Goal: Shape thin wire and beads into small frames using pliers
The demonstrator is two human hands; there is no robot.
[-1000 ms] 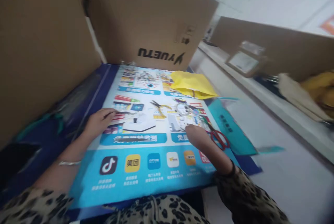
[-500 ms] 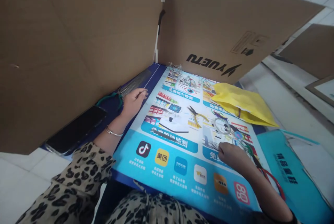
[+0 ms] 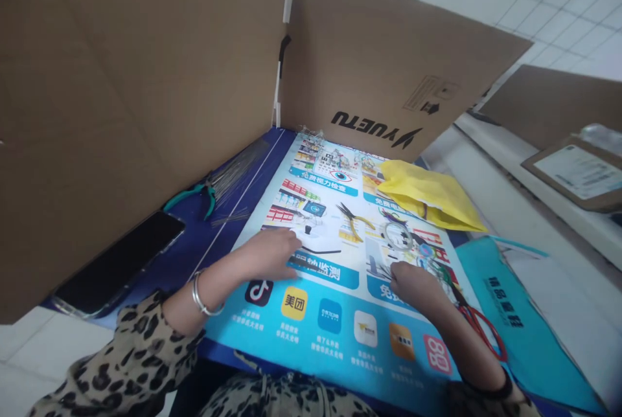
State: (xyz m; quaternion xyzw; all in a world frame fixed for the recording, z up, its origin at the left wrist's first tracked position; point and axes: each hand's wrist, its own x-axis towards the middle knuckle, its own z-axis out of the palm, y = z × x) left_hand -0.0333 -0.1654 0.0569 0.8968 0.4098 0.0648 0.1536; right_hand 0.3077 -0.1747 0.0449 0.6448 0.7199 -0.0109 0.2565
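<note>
My left hand (image 3: 269, 254) hovers over the printed poster sheet (image 3: 311, 326), back up. Its thumb stands apart from the bent fingers, and I see nothing held between them. To its right, my right hand (image 3: 414, 282) is closed, its thumb and forefinger pressed together. Whatever may be in that pinch is too thin or hidden to make out. Beyond the hands lie yellow-handled pliers (image 3: 356, 221), opened, and a coil of pale wire (image 3: 397, 236) beside coloured strands. Left of the poster, a bundle of thin straight wires (image 3: 236, 177) lies by teal-handled pliers (image 3: 194, 195).
A dark phone (image 3: 121, 265) lies at the left edge. Cardboard panels (image 3: 389, 54) wall the left and back. On the right are a yellow pouch (image 3: 432, 193), a turquoise bag (image 3: 515, 320) and red loops (image 3: 486, 329). Wire scraps (image 3: 311, 134) sit at the back.
My left hand has moved from beside the wire bundle rightward and nearer, over the poster, and its thumb has parted from the fingers. My right hand stays closed in about the same place.
</note>
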